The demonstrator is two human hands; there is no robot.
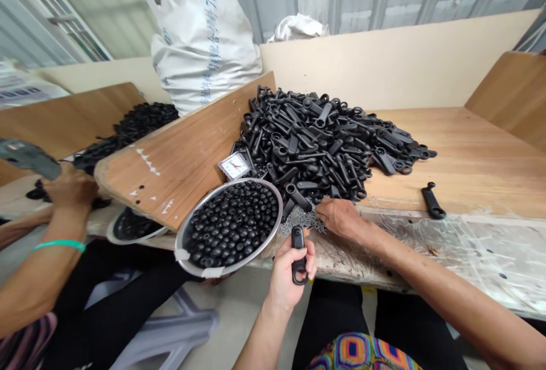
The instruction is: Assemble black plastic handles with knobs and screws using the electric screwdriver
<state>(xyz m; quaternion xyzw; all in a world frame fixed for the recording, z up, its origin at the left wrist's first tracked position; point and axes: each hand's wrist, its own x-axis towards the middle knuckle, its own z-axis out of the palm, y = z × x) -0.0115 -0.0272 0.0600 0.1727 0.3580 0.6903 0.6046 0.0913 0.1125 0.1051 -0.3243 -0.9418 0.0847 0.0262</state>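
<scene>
My left hand [285,270] is closed around a black plastic crank handle [299,253], its ring end pointing down towards me. The fingers of my right hand [341,218] are pinched together at the small heap of metal screws [303,219]; what they hold, if anything, is hidden. Behind both hands rises a big pile of black crank handles [315,140]. Left of my left hand stands a metal bowl [278,223] full of round black knobs [234,219].
One crank handle [433,202] lies alone on the right. A wooden divider [183,157] and small dial clock [234,165] border the pile. Left of the divider, a co-worker's hand [70,185] holds a grey tool [29,157]. A white sack [207,34] stands behind.
</scene>
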